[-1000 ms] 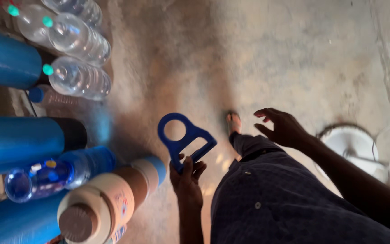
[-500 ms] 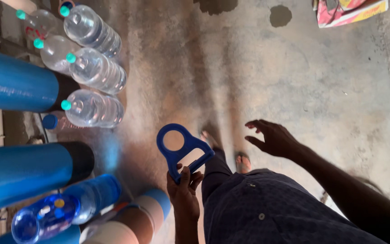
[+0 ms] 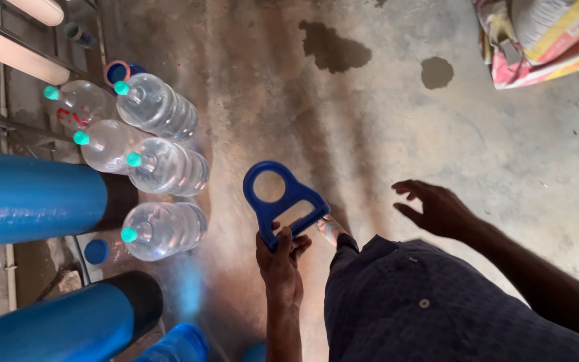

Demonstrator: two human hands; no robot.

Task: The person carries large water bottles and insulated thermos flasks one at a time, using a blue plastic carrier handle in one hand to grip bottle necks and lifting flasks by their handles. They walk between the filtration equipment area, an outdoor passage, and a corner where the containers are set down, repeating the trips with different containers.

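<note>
Held thing: a blue plastic bottle-carrier handle (image 3: 281, 203), flat, with a round ring at one end and a squared grip loop at the other.
Left hand (image 3: 279, 258): clenched on the grip-loop end of the handle, thumb and fingers wrapped over its lower bar; the ring end is left free.
Right hand (image 3: 437, 209): nothing is held; the fingers are spread and loosely curled in the air above the concrete floor (image 3: 397, 134), well apart from the handle.
Where the handle is: carried over bare floor, just ahead of the person's foot (image 3: 332, 230) and dark trouser leg (image 3: 430, 308).
Long axis: from the grip loop at the hand up to the ring, tilted slightly toward the picture's left.
Pointing: the ring is directed away from the body, toward the upper left.
Nearest bottles: large clear water bottles with green caps (image 3: 162, 231), standing on the floor to the picture's left of the handle, near but not touching it.
Nearer hand: the left, on the bottles' side; the right is far off.
Beside the bottles: blue cylindrical tanks (image 3: 35, 198) lie along the left edge.
</note>
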